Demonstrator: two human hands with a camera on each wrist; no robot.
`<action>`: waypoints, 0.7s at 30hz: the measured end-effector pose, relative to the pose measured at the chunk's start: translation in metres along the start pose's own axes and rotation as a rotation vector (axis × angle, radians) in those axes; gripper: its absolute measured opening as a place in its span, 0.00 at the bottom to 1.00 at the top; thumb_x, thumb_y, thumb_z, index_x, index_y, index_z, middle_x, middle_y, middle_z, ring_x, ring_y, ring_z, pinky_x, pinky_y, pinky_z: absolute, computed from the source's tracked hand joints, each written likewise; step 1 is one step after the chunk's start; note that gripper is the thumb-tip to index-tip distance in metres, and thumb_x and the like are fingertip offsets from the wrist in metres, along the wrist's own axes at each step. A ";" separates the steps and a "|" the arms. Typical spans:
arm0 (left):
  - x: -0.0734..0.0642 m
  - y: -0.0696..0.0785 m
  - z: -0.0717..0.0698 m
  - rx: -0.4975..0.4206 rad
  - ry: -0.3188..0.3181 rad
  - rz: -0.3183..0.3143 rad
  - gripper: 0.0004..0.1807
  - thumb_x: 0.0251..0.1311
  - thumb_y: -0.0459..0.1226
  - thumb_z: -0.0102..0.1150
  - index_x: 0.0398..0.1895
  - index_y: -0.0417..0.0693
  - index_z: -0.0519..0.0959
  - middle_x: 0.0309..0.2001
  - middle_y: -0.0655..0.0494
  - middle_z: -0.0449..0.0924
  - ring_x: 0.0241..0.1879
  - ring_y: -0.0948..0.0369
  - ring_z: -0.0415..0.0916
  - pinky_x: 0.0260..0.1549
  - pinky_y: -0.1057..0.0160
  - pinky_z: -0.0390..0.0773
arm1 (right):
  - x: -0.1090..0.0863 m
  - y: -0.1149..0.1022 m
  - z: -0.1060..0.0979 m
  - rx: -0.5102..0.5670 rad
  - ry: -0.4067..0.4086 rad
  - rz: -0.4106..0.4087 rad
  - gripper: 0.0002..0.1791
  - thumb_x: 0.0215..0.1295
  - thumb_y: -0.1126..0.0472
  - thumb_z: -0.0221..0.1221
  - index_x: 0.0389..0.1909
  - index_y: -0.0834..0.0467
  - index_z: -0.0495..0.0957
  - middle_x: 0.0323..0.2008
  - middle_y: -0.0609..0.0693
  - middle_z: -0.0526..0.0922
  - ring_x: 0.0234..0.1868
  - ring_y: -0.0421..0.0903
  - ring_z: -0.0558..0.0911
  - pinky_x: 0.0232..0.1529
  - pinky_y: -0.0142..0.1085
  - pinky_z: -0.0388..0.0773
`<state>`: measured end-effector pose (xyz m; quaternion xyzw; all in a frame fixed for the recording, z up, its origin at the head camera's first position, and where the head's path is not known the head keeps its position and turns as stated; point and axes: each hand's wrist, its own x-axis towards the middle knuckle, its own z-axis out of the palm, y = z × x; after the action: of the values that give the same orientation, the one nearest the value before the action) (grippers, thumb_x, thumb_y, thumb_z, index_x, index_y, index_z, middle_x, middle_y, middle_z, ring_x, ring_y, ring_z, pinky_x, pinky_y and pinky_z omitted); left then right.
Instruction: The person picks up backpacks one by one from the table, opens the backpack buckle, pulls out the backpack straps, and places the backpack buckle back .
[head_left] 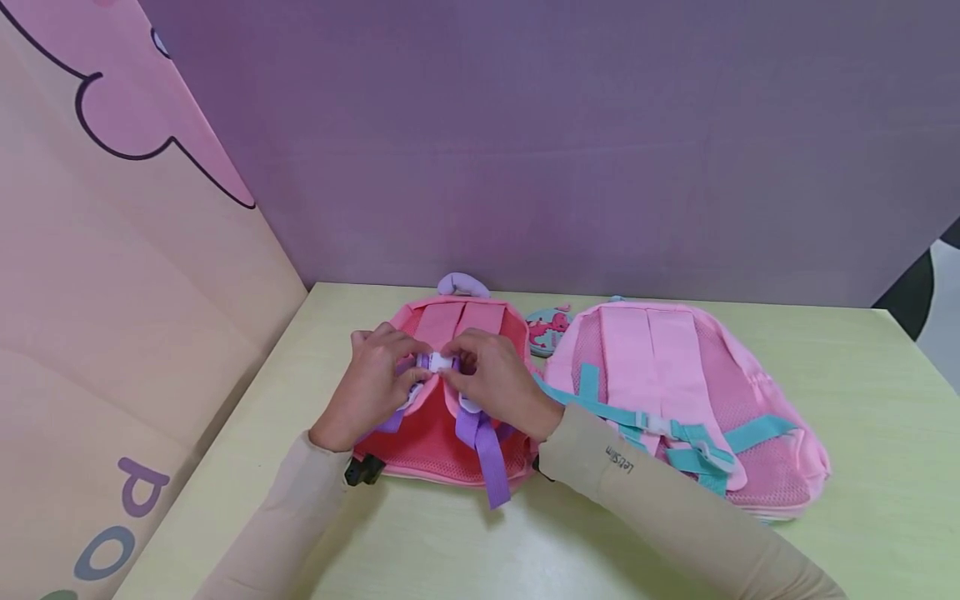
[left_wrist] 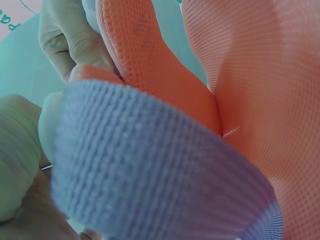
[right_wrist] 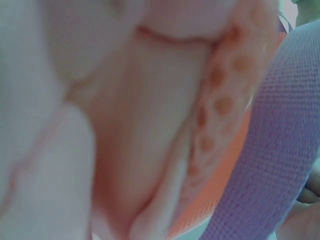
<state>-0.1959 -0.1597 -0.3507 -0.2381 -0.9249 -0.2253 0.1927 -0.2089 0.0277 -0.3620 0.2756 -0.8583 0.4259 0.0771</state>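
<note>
A coral-pink backpack (head_left: 498, 317) lies with its shoulder straps facing up. Over its middle, both hands meet at a white plastic buckle (head_left: 440, 362) on the purple chest strap. My left hand (head_left: 367, 383) pinches the buckle's left side between thumb and fingers, and my right hand (head_left: 498, 379) pinches the right side. Purple webbing (head_left: 491, 467) hangs down past the pack's lower edge. Close up in the left wrist view, a purple strap (left_wrist: 135, 160) crosses coral mesh (left_wrist: 255, 75). Fingers and a purple strap (right_wrist: 270, 135) fill much of the blurred right wrist view, hiding the buckle.
To the right lies a light-pink backpack (head_left: 663, 350) with teal straps (head_left: 761, 432) and a clasped pale buckle. A small round patterned item (head_left: 547, 329) sits between the packs. The pale table (head_left: 862, 367) meets a purple panel (head_left: 562, 150) behind and a printed panel at left.
</note>
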 end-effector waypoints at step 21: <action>-0.003 -0.004 0.002 -0.031 0.001 0.037 0.19 0.40 0.39 0.77 0.39 0.45 0.84 0.37 0.55 0.82 0.41 0.60 0.71 0.42 0.52 0.57 | 0.000 0.003 -0.001 -0.029 -0.024 -0.039 0.11 0.55 0.64 0.68 0.39 0.58 0.82 0.30 0.44 0.76 0.29 0.39 0.75 0.29 0.28 0.75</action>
<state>-0.1960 -0.1629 -0.3549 -0.2579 -0.9166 -0.2363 0.1936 -0.2103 0.0297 -0.3633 0.2961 -0.8596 0.4088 0.0792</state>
